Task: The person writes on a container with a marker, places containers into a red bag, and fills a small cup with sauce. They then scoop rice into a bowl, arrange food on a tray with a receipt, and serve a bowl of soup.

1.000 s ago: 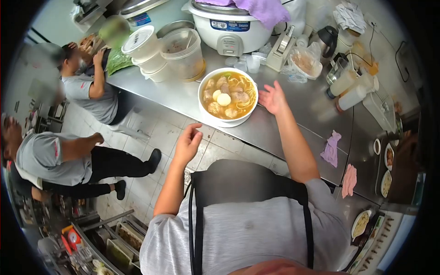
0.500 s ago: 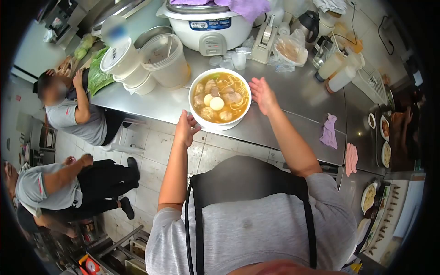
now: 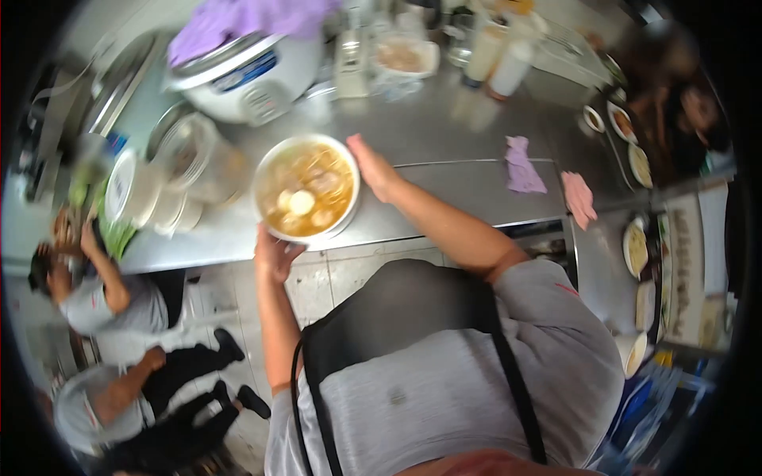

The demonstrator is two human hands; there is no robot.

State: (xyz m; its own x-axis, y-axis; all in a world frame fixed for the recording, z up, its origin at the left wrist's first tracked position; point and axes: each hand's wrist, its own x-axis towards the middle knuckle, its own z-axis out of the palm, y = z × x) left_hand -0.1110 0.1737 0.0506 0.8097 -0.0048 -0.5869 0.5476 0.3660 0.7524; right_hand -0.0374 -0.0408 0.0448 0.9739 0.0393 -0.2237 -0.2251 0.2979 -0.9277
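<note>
A white bowl of noodle soup stands near the counter's front edge on a white saucer, which shows only as a thin rim. Dumplings, meat pieces and a pale egg-like round float among the yellow noodles. My left hand is at the bowl's near left side, thumb against it and fingers curled towards its underside. Against the right side rests my right hand, its fingertips near the rim. Both hands appear to grip the bowl, though their undersides are hidden and the picture is blurred.
Lidded white tubs and a clear bucket stand left of the bowl, a rice cooker behind. Bottles are at the back right. Purple and pink cloths lie rightward. Two co-workers are at left.
My hands have closed in from beside the bowl onto its sides. The view has turned to the right, so the bowl and counter appear further left.
</note>
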